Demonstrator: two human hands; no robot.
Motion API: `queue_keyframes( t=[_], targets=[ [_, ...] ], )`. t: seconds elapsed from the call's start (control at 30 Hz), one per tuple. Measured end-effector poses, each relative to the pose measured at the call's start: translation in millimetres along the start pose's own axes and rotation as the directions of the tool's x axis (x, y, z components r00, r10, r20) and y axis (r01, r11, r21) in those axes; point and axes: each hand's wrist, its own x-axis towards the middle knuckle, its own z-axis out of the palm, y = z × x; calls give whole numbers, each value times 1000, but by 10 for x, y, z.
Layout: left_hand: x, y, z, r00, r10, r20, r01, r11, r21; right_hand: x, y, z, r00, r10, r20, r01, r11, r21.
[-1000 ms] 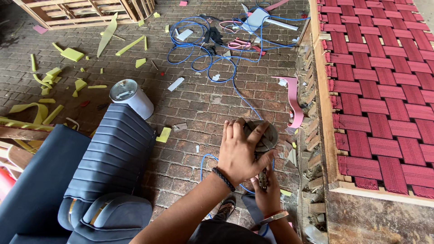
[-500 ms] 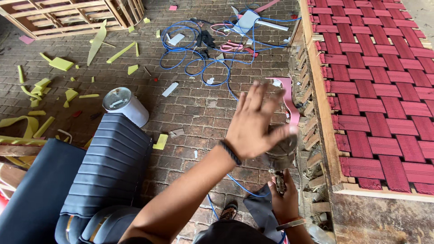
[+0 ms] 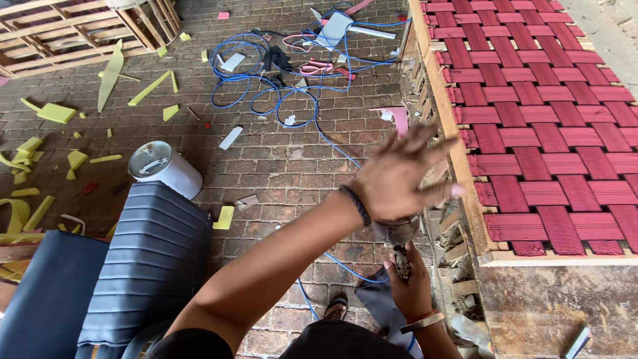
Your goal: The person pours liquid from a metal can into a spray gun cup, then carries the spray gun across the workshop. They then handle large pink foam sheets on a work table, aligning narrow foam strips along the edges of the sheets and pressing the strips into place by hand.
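My left hand is raised and blurred in the air, fingers spread, a dark band on its wrist, reaching toward the wooden edge of a frame covered in woven red webbing. It holds nothing. Below it my right hand grips a grey power tool by its handle, held upright close to the frame's side. A blue hose trails from the tool across the brick floor. The tool's head is partly hidden behind my left wrist.
A dark blue ribbed cushion lies at lower left with a white tin can beside it. Yellow foam scraps litter the brick floor. Coiled blue hose and tools lie at the top, a wooden frame at top left.
My left hand lifted off the tool's head and swung up and right toward the webbed frame. The tool stays in my right hand.
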Motion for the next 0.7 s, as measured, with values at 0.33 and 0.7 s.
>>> queue_keyframes(
  t=[0.33,0.7],
  targets=[
    [-324,-147,284,988,-89,130,80,994,74,-90,92,318,999,-43,17,43,998,42],
    [-506,-129,36,947,20,320,-83,979,184,-100,-134,300,973,-101,206,74,988,137]
  ],
)
